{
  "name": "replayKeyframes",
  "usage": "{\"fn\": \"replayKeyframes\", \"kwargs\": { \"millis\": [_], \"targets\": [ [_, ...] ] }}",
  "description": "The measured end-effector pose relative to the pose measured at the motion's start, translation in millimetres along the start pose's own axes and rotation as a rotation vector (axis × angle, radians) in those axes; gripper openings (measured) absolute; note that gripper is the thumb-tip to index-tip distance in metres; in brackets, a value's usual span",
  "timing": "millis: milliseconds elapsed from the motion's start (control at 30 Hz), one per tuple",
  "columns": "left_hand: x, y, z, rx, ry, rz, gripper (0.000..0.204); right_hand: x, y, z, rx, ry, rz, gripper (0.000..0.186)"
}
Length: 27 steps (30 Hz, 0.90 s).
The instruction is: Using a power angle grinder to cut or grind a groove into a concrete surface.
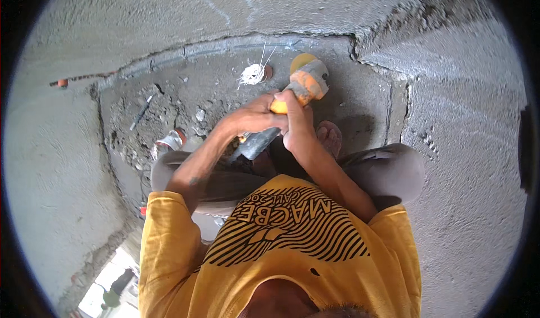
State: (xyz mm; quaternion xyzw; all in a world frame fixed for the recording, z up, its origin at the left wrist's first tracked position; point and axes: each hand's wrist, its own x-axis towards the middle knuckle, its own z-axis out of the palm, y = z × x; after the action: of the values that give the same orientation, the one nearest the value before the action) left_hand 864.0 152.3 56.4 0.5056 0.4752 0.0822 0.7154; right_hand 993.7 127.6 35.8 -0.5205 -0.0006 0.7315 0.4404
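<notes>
An angle grinder (308,84), orange and grey with a dark rear body, slants across in front of my knees. Its round yellowish disc (302,60) is at the far end, near the floor by the wall. My left hand (256,114) is closed around the grinder's body from the left. Beside it, my right hand (297,118) grips the same body, its thumb lying along the orange part. The two hands touch and partly overlap, hiding the middle of the tool. Whether the disc is spinning or touching anything, I cannot tell.
A bundle of white wires (251,74) sticks up left of the disc. Rubble (163,113) covers the left floor, with a thin pen-like stick (140,113) and a white-and-red container (170,141). Rough plastered walls (467,104) enclose the corner. My bare foot (329,137) is close below the grinder.
</notes>
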Motion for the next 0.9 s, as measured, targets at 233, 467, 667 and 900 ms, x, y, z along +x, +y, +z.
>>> {"fn": "replayKeyframes", "kwargs": {
  "millis": [233, 467, 667, 900],
  "targets": [
    [-69.4, 80.7, -33.1, 0.743, 0.075, 0.002, 0.059, -53.8, 3.3, 52.7, 0.14, -0.233, 0.081, 0.043],
    [-113.3, 88.3, -75.4, 1.272, 0.483, -0.108, 0.066, -26.5, 23.4, 116.0, 0.188, -0.653, 0.305, 0.053],
    [-80.8, 59.7, -100.7, 1.501, 0.443, -0.145, 0.055, 45.5, 76.1, 142.2, 0.59, -0.556, 0.473, 0.051],
    [-29.8, 46.0, -111.7, 1.521, 0.366, -0.106, 0.051, 82.5, 67.0, 122.5, 0.668, -0.444, 0.441, 0.041]
  ]
}}
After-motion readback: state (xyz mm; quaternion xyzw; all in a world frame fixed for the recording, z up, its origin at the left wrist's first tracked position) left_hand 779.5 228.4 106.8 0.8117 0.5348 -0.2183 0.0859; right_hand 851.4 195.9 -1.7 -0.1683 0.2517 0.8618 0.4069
